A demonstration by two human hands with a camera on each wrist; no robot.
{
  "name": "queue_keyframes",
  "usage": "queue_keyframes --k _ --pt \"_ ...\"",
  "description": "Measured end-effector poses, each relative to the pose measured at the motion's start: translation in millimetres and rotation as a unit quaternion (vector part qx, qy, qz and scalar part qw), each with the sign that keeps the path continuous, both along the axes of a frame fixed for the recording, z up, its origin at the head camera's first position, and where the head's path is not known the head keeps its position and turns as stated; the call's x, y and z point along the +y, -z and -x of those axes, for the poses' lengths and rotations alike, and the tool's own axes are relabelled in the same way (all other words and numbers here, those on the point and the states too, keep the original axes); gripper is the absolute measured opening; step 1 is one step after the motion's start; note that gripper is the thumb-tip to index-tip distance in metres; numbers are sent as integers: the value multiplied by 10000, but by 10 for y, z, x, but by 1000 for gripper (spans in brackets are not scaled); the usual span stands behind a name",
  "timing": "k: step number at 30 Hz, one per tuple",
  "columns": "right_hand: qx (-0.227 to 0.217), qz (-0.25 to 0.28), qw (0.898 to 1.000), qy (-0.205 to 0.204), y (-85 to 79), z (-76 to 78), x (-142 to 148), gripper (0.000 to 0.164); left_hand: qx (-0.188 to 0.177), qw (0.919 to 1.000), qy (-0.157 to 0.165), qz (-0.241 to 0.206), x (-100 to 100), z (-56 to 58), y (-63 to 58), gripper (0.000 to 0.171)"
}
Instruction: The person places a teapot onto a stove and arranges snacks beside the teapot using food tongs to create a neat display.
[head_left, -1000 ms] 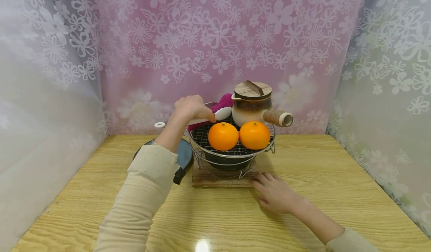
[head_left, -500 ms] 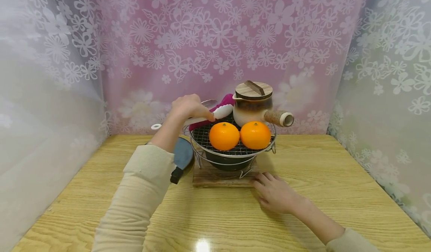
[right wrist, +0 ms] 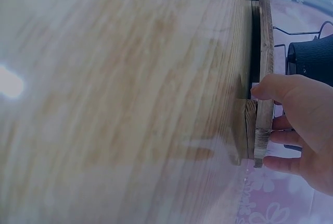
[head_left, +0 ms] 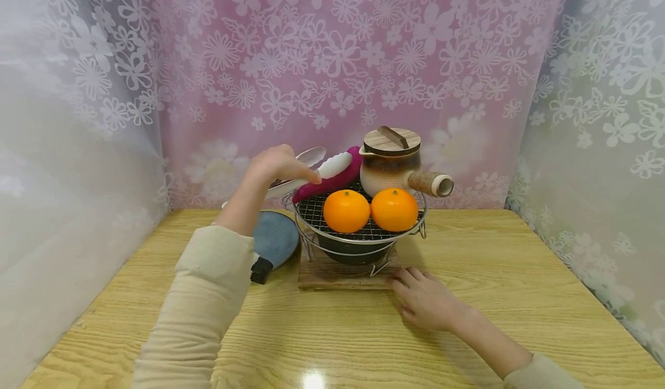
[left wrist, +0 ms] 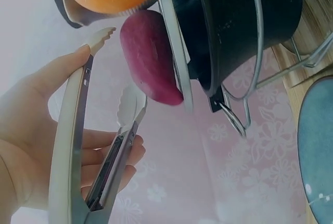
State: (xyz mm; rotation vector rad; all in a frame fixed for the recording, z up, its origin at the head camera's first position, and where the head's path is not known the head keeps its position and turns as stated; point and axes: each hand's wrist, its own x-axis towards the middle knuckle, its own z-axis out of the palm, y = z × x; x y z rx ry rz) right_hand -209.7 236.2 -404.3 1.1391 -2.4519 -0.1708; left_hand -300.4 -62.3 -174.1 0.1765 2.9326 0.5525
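In the head view my left hand holds white-tipped tongs above the left side of the round grill. The left wrist view shows the tongs spread apart, with the thumb on one arm and the fingers around the other. A purple sweet potato lies on the grill rack beside the tong tips; no firm grip on it shows. My right hand holds the right front corner of the wooden board under the grill, its thumb along the board's edge in the right wrist view.
Two oranges sit at the front of the rack. Behind them stands a clay teapot with a wooden lid, its side handle pointing right. A blue-grey round pan lies left of the grill, partly behind my left arm. Flowered curtains surround the table.
My left hand has moved left with the tongs, whose tips have spread further apart. The sweet potato stays on the rack. My right hand has kept its place on the board.
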Motion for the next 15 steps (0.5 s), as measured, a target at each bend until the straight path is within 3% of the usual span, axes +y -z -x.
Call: queue_keyframes --k 6,15 --pt "-102 -21 9999 50 -7 -6 -7 42 92 9997 44 -239 -152 40 46 80" --pt "-118 9 9999 -21 -6 3 -9 42 50 9988 -216 -441 -354 46 105 79"
